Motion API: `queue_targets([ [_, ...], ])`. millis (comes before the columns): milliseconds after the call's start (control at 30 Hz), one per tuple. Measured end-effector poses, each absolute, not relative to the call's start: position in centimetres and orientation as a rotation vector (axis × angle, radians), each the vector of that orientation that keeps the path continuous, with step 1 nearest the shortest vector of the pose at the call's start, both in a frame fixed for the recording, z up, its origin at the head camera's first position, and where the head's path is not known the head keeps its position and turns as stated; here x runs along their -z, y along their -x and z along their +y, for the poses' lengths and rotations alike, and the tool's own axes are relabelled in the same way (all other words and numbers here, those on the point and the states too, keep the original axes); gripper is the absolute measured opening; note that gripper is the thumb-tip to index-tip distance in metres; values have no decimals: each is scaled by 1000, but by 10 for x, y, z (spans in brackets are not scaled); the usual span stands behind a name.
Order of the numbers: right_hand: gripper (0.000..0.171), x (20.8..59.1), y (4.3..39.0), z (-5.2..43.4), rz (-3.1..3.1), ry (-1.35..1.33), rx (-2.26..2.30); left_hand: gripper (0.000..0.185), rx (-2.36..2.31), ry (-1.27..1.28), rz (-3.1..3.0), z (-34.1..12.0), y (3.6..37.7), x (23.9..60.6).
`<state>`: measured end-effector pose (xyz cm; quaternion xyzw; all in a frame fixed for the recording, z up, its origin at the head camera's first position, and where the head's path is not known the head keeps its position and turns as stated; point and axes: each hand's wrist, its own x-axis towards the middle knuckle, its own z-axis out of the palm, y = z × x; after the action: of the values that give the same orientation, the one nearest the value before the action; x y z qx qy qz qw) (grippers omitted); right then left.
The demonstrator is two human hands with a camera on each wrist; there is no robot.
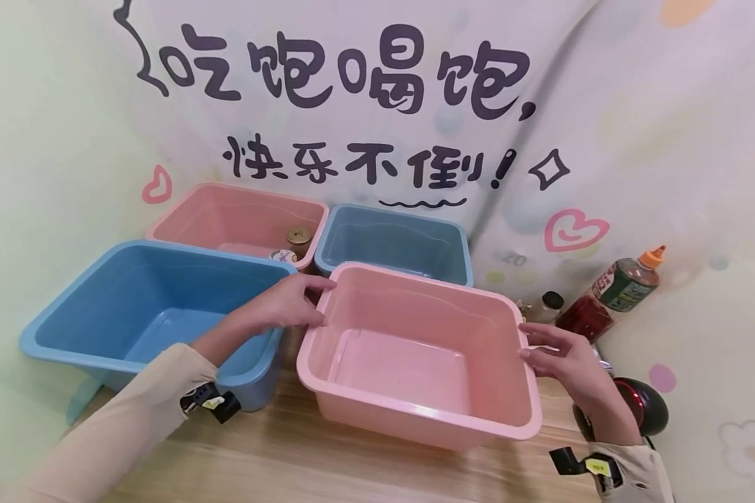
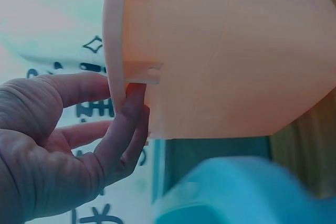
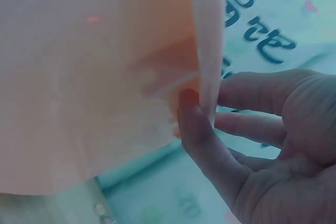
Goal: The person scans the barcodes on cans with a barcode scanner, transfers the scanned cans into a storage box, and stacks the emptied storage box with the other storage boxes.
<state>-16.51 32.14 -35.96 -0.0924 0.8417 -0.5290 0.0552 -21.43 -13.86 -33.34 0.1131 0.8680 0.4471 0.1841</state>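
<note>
A pink plastic basin with nothing inside stands at the front centre in the head view, tilted a little. My left hand grips its left rim; in the left wrist view the fingers curl under the rim from outside. On the opposite side my right hand pinches the right rim, with fingertips tucked beneath it in the right wrist view. Left of it stands a larger-looking blue basin, which my left forearm crosses.
Behind are another pink basin holding a can and a teal-blue basin. At right stand a sauce bottle with an orange tip, a dark-capped jar and a round black device. The wooden table shows in front.
</note>
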Motion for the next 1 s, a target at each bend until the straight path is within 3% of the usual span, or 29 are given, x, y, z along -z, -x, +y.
queue_targets([
  [200, 37, 332, 159, 326, 2472, 408, 1700, 70, -1322, -396, 2396, -147, 212, 306],
  [533, 47, 292, 160, 324, 2146, 642, 2036, 70, -1317, -415, 2463, -157, 210, 255],
  [1000, 45, 247, 167, 274, 2026, 640, 2212, 61, -1273, -414, 2609, -207, 219, 203],
])
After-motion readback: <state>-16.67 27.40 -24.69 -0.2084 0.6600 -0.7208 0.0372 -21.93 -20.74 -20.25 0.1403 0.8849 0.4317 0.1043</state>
